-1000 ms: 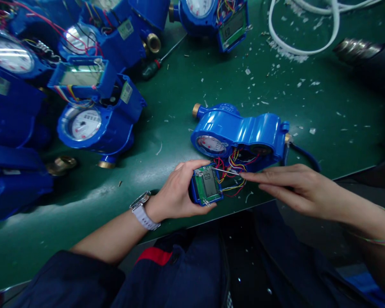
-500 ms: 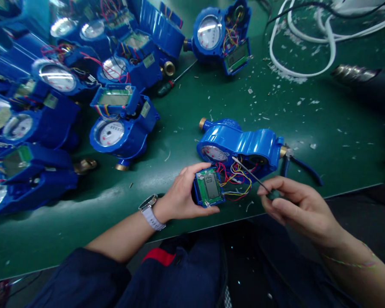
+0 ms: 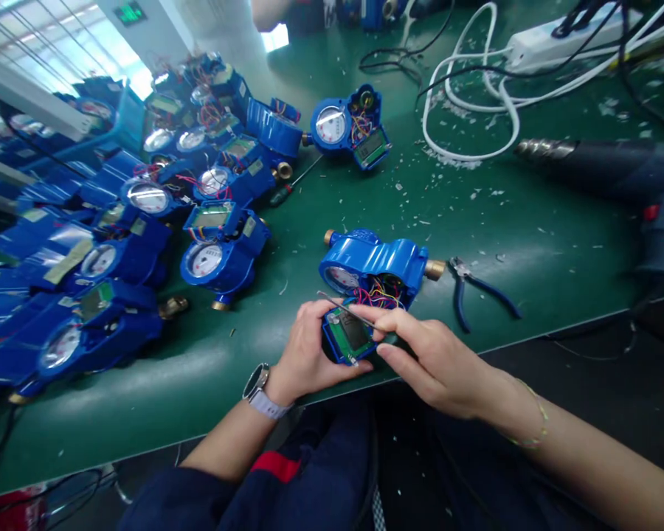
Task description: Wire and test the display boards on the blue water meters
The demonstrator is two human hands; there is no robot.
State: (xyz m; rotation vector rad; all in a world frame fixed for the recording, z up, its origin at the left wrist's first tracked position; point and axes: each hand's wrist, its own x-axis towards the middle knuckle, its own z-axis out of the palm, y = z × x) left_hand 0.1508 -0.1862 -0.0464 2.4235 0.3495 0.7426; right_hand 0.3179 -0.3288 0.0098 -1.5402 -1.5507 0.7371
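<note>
My left hand (image 3: 310, 352) grips a small display module (image 3: 344, 338), a blue frame around a green circuit board with a grey screen, at the table's front edge. Thin coloured wires (image 3: 377, 293) run from it into an opened blue water meter (image 3: 373, 257) lying just behind. Between the thumb and fingers of my right hand (image 3: 429, 358) is a screwdriver (image 3: 354, 313). Its shaft lies across the upper part of the module, tip toward the left; whether it touches the board I cannot tell. The handle is mostly hidden by my fingers.
Blue-handled cutting pliers (image 3: 470, 284) lie right of the meter. A heat gun (image 3: 597, 166) rests at the right, near white cables and a power strip (image 3: 569, 44). Several blue meters (image 3: 210, 254) crowd the left. Another screwdriver (image 3: 282, 193) lies behind, near an opened meter (image 3: 332, 124).
My right hand has moved left with the screwdriver, from beside the meter to over the display module. My left hand still holds the module. The camera view has tilted up, showing more background.
</note>
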